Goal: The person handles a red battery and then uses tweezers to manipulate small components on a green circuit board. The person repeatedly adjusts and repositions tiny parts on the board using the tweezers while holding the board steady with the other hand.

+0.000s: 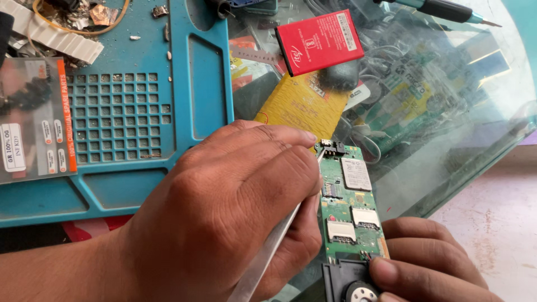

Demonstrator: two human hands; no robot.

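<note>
A green phone circuit board (349, 207) with silver card slots and a black speaker block at its near end lies on the glass counter. My right hand (430, 263) holds its near end by the fingertips. My left hand (229, 207) is closed around metal tweezers (268, 251). The tweezers' tip touches the black connector (330, 148) at the board's far end.
A blue repair mat (140, 106) with a grid of small cells covers the left. A clear spare-parts packet (31, 120) lies on it. A red phone battery (320, 42), a yellow card (302, 103) and a screwdriver (447, 10) sit behind the board. The glass edge (481, 162) runs along the right.
</note>
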